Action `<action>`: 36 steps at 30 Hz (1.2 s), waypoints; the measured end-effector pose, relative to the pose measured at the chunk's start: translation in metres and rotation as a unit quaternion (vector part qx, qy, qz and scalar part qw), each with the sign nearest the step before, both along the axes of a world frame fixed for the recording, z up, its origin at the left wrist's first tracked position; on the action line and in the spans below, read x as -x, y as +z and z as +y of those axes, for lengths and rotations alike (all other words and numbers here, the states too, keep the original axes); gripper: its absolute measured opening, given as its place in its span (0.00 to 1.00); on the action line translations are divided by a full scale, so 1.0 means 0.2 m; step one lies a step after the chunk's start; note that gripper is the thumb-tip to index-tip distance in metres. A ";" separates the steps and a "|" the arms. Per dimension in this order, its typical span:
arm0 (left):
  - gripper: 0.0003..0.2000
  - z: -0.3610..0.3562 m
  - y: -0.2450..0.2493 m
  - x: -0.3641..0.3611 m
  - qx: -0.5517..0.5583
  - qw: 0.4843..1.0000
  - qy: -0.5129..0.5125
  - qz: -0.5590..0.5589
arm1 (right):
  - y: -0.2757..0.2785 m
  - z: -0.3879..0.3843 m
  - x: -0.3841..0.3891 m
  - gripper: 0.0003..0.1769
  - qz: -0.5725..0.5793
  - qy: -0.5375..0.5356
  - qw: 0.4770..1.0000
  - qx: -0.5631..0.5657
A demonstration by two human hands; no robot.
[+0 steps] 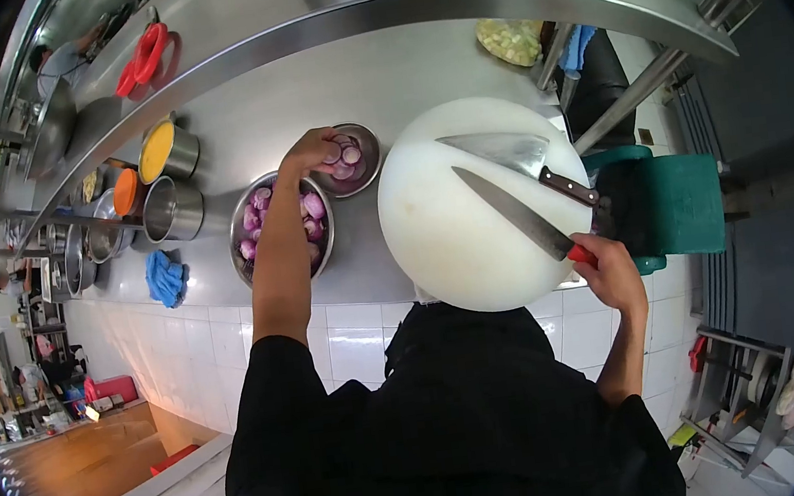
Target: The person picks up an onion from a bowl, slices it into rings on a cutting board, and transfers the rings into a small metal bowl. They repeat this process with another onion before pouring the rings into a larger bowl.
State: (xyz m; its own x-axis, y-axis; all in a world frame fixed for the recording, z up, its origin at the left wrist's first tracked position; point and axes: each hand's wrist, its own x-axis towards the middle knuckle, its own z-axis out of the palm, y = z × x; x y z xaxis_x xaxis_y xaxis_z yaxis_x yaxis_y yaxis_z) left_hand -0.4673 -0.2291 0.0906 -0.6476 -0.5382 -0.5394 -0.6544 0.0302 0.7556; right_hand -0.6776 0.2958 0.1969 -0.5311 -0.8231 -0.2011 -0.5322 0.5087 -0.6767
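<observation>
Reaching left hand [310, 150] into small steel bowl [373, 145], fingers curled among peeled onions [347, 166], hold unclear; right hand [612, 274] fingers clamped on red-handled knife [512, 212] over round cutting board [441, 243].

No text, label or number is legible anywhere. The knife [511, 212] in the right hand [610, 273] and the bowl [374, 148] under the left hand [308, 150] bear no readable mark.

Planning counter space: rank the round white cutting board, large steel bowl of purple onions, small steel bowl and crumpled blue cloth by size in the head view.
1. Round white cutting board
2. Large steel bowl of purple onions
3. Small steel bowl
4. Crumpled blue cloth, though fisheye edge shrinkage makes this last gap unsure.
</observation>
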 end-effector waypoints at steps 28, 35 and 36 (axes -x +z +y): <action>0.12 0.09 -0.07 0.12 0.105 0.992 -0.039 -0.051 | -0.06 -0.05 -0.01 0.23 0.025 0.012 0.999 0.043; 0.10 0.11 -0.15 0.12 0.121 0.988 -0.076 -0.056 | -0.05 -0.06 -0.02 0.22 0.021 0.001 0.999 0.034; 0.10 0.07 -0.24 0.10 0.222 0.965 -0.132 -0.051 | -0.05 -0.05 -0.03 0.22 0.014 -0.004 0.999 0.032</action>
